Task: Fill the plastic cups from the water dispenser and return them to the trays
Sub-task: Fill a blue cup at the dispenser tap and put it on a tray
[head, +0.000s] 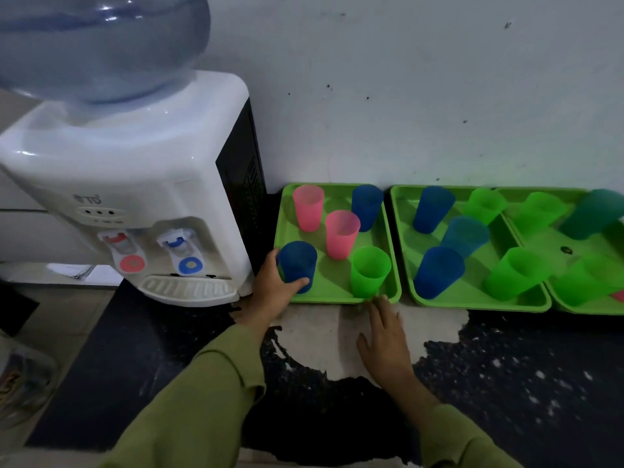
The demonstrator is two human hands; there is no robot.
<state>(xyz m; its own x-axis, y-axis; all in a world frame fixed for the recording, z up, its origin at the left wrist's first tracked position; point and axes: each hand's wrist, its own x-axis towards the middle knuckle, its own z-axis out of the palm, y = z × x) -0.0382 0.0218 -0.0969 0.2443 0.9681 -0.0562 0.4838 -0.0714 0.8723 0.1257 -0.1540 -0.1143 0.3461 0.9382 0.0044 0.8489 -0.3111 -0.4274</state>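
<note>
Black worn counter (506,366): left hand (273,285) grips a blue cup (297,265) on the nearest green tray (337,297); right hand (385,339) rests open; filling seems barely begun.

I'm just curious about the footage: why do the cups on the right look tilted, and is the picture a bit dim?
Head view: wide-angle distortion makes the cups on the right-hand trays lean outward; the room is dim with a bluish cast; the right hand is slightly motion-blurred at its fingertips, while the left hand gripping the blue cup looks sharper.
</note>
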